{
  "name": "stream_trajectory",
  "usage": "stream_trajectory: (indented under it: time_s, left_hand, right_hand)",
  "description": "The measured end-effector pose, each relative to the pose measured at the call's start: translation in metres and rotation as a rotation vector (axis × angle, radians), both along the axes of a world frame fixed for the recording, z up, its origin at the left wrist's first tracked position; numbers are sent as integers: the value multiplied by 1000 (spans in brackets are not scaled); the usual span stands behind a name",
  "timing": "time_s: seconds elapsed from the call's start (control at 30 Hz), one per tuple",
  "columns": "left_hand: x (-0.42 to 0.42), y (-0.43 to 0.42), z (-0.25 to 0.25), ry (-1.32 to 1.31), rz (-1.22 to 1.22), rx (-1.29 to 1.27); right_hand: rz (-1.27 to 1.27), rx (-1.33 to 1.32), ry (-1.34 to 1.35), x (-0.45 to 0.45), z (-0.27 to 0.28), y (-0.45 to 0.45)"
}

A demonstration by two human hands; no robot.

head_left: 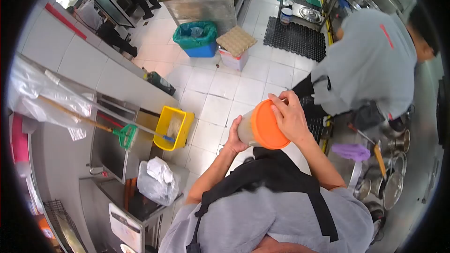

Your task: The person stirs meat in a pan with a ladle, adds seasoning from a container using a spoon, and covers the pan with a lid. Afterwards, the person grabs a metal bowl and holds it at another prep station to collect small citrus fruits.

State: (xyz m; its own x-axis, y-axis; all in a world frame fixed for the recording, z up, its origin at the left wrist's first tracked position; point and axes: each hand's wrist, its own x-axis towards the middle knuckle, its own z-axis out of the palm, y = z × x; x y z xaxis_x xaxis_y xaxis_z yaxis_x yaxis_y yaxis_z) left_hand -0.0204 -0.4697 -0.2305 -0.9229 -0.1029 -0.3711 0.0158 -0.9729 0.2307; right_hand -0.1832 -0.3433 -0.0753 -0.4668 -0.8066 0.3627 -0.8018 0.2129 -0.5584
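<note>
In front of my apron is a translucent plastic container (pixel 246 130), tilted so that its round orange lid (pixel 271 125) faces up toward me. My left hand (pixel 235 137) is closed around the side of the container, thumb up along its wall. Over the lid's far right edge curl the fingers of my right hand (pixel 291 118), gripping it. The lid appears seated on the container. What the container holds cannot be made out through the cloudy wall.
A co-worker in a grey shirt (pixel 370 61) bends at the right, close to my right arm. On the left stand a yellow mop bucket (pixel 188 129) and a steel sink (pixel 110 136). Ahead are a blue bin (pixel 199 50), a box under an egg tray (pixel 236 40) and a black mat (pixel 295 37).
</note>
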Motion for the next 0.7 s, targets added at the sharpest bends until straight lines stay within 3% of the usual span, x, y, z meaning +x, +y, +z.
stream_trajectory:
  time_s: [0.07,0.17,0.2,0.3,0.4,0.5,0.6,0.7]
  left_hand:
    - [-30,-36,-5,-47,16,-26]
    - [-63,-84,-18,-153,79,-71]
    - [-75,-105,-15,-161,116,-70]
    - [-98,-166,-12,-128,172,-67]
    - [-116,-235,-15,-105,294,-91]
    - [-134,-292,-10,-209,440,-147]
    - [-177,-345,0,-205,479,-219]
    - [-231,-394,-17,-181,470,-215]
  right_hand:
    - [-2,-25,17,-41,-16,-39]
    - [125,183,-24,-116,-51,-97]
    - [189,252,82,-137,-59,-122]
    - [207,291,44,-184,-112,-203]
    - [378,634,22,-219,-89,-278]
    - [641,771,-215,-255,-62,-337]
    - [509,316,-75,-292,-72,-390]
    - [477,92,-134,-345,-93,-452]
